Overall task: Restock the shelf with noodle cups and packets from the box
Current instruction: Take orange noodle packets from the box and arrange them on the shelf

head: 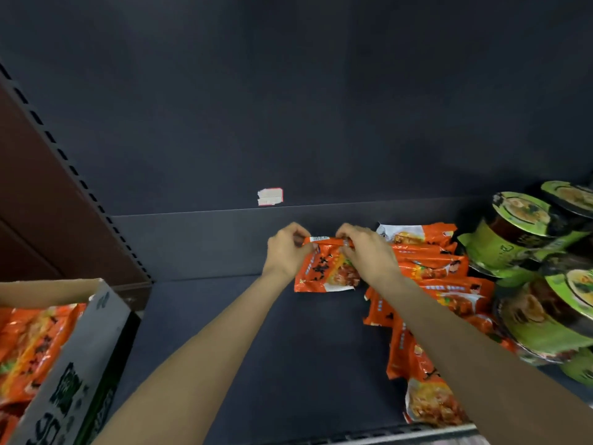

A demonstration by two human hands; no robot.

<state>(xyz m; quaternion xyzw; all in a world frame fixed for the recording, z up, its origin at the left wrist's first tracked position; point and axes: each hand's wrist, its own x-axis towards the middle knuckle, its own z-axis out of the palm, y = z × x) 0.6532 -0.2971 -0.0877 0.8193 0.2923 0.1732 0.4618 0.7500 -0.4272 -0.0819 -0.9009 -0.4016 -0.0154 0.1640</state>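
Observation:
An orange noodle packet (pixel 324 268) stands upright near the back of the dark shelf (pixel 256 332). My left hand (pixel 285 252) pinches its top left corner and my right hand (pixel 369 252) pinches its top right corner. Just right of it runs a row of several more orange packets (pixel 426 271), leaning one behind another toward the front edge. Green noodle cups (pixel 516 229) are stacked at the far right. The cardboard box (pixel 80 354) at lower left holds more orange packets (pixel 29 345).
The shelf's back panel (pixel 288 107) carries a torn red-and-white label (pixel 270 196). A slotted upright (pixel 80 181) bounds the shelf on the left. The shelf's metal front lip (pixel 385 433) runs along the bottom. Bare shelf lies between the box and the packet row.

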